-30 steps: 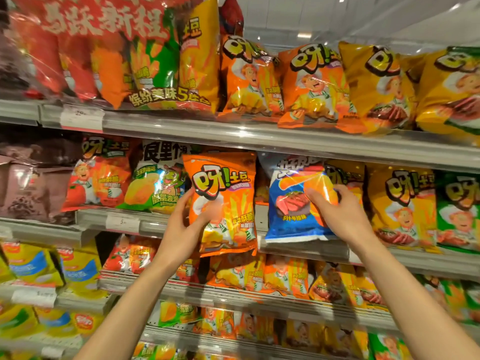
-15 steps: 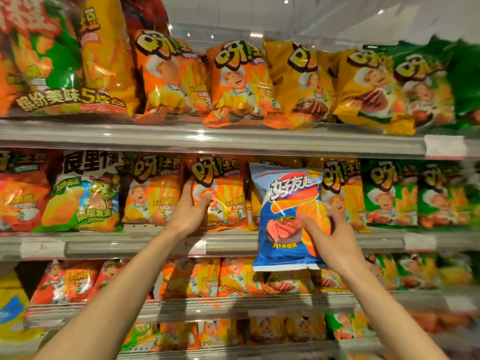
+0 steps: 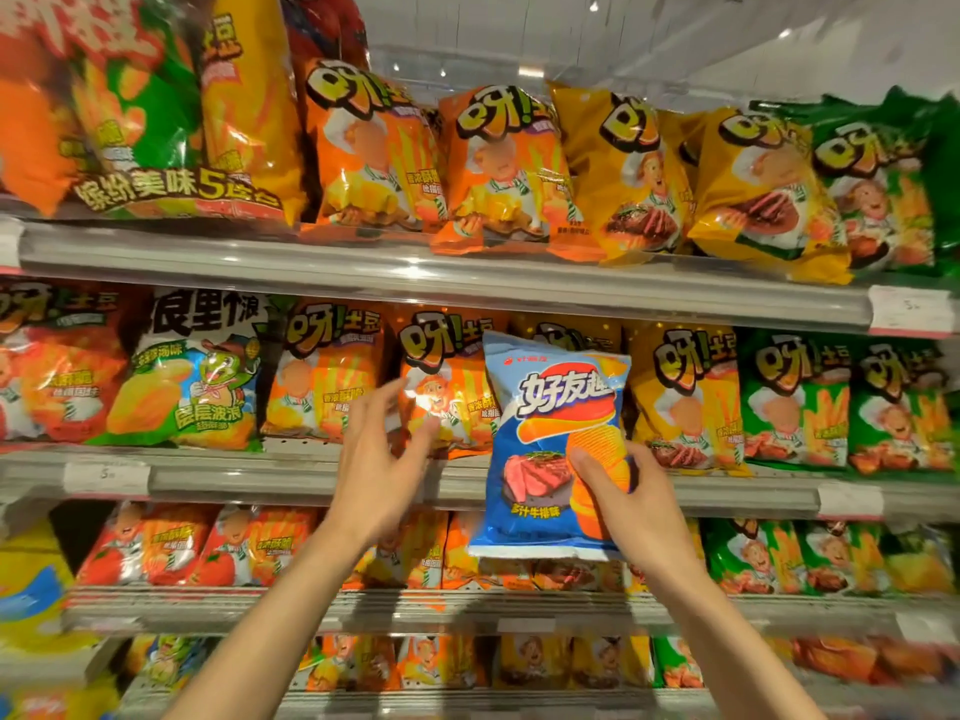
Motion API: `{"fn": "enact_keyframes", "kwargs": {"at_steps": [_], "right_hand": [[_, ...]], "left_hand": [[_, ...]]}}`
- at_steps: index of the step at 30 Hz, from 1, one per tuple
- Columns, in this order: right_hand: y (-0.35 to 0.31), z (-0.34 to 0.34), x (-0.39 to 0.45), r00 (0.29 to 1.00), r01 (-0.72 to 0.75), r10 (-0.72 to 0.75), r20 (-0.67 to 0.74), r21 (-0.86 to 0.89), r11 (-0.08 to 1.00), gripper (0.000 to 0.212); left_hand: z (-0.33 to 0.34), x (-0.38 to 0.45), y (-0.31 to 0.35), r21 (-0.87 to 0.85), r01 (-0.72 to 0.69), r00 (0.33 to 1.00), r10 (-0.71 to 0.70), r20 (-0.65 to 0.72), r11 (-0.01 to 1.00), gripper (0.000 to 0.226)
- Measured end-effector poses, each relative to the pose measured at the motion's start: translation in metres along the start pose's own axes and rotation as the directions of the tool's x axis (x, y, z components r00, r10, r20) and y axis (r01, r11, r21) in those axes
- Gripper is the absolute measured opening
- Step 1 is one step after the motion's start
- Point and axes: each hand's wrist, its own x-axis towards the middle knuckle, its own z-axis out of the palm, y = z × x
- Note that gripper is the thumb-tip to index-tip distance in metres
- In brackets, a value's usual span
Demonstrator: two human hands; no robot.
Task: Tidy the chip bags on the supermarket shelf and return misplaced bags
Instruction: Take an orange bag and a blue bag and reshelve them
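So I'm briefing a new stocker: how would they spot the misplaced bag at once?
Look at the second shelf rail from the top, at the middle of its row of orange and yellow bags. There the right hand holds up a glossy blue chip bag, the only blue one, showing ridged chips and steak.

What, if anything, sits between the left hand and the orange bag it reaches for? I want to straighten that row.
Nothing visible does. The left hand is open, fingertips just in front of the orange bag. The blue bag, held by the right hand, overlaps only that bag's right edge.
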Motion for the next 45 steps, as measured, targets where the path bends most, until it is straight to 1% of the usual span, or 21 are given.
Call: {"fn": "enact_keyframes", "kwargs": {"at_steps": [2,4,5,8,10,12,14,16,19,21,23,26,28,31,33,37,38,40,41,44,45], "right_hand": [[0.002,0.011,-0.008,1.0,-0.024,0.024,0.011,0.021,0.999,0.054],[0.007,0.022,-0.017,0.999,-0.027,0.026,0.031,0.038,0.999,0.048],[0.012,0.026,-0.021,0.998,-0.039,0.037,0.047,0.046,0.998,0.045],[0.019,0.032,-0.037,0.988,-0.128,0.122,0.091,0.061,0.99,0.039],[0.024,0.028,-0.046,0.982,-0.152,0.14,0.127,0.096,0.984,0.035],[0.03,0.018,-0.053,0.974,-0.146,0.12,0.194,0.13,0.981,0.022],[0.037,0.006,-0.059,0.962,-0.14,0.099,0.255,0.149,0.979,0.029],[0.051,-0.011,-0.064,0.969,-0.14,0.114,0.218,0.11,0.984,0.032],[0.065,-0.046,-0.072,0.982,-0.104,0.088,0.168,0.09,0.991,0.035],[0.071,-0.076,-0.076,0.982,-0.134,0.118,0.145,0.105,0.985,0.032],[0.081,-0.115,-0.08,0.981,-0.154,0.132,0.142,0.164,0.974,0.031],[0.099,-0.187,-0.083,0.983,-0.162,0.144,0.113,0.178,0.97,0.03],[0.111,-0.241,-0.083,0.989,-0.139,0.127,0.081,0.176,0.975,0.022],[0.123,-0.322,-0.087,0.992,-0.125,0.128,-0.014,0.126,0.984,0.014],[0.131,-0.373,-0.089,0.987,-0.139,0.147,-0.069,0.107,0.984,0.021],[0.147,-0.465,-0.09,0.965,-0.181,0.195,-0.177,0.095,0.979,0.054],[0.151,-0.484,-0.091,0.955,-0.201,0.213,-0.207,0.079,0.976,0.056],[0.161,-0.521,-0.094,0.934,-0.229,0.232,-0.272,0.045,0.972,0.049],[0.167,-0.538,-0.093,0.925,-0.228,0.231,-0.302,0.046,0.973,0.049],[0.184,-0.588,-0.088,0.886,-0.253,0.248,-0.392,0.04,0.967,0.054],[0.19,-0.605,-0.084,0.878,-0.255,0.247,-0.41,0.038,0.966,0.059]], "left_hand": [[0.002,-0.018,0.006,-0.113,0.051,0.99,-0.036,0.134,0.992,0.055],[0.009,-0.035,0.009,-0.204,0.134,0.967,-0.082,0.243,0.97,0.059],[0.015,-0.043,0.008,-0.251,0.179,0.953,-0.104,0.286,0.951,0.06],[0.025,-0.061,0.009,-0.362,0.284,0.916,-0.139,0.376,0.888,0.053],[0.03,-0.073,0.009,-0.377,0.322,0.906,-0.168,0.389,0.868,0.053],[0.035,-0.085,0.012,-0.375,0.323,0.904,-0.165,0.395,0.869,0.052],[0.04,-0.097,0.017,-0.358,0.311,0.907,-0.161,0.39,0.881,0.052],[0.049,-0.109,0.022,-0.341,0.307,0.91,-0.168,0.38,0.888,0.056],[0.072,-0.128,0.038,-0.292,0.283,0.916,-0.168,0.365,0.914,0.06],[0.095,-0.141,0.056,-0.261,0.247,0.924,-0.145,0.354,0.933,0.056],[0.126,-0.154,0.078,-0.243,0.206,0.933,-0.116,0.341,0.948,0.053],[0.184,-0.174,0.117,-0.209,0.161,0.933,-0.08,0.351,0.964,0.055],[0.226,-0.186,0.147,-0.219,0.147,0.921,-0.052,0.386,0.965,0.056],[0.291,-0.199,0.196,-0.246,0.116,0.883,0.014,0.469,0.962,0.056],[0.332,-0.206,0.226,-0.264,0.095,0.856,0.057,0.514,0.96,0.055],[0.411,-0.219,0.276,-0.303,0.059,0.792,0.14,0.594,0.951,0.053],[0.43,-0.223,0.286,-0.316,0.07,0.769,0.151,0.622,0.946,0.053],[0.469,-0.229,0.302,-0.341,0.087,0.731,0.173,0.661,0.936,0.057],[0.489,-0.232,0.309,-0.358,0.092,0.716,0.188,0.672,0.929,0.06],[0.553,-0.238,0.329,-0.374,0.095,0.679,0.214,0.702,0.923,0.059],[0.575,-0.24,0.337,-0.38,0.096,0.671,0.222,0.707,0.92,0.058]]}}
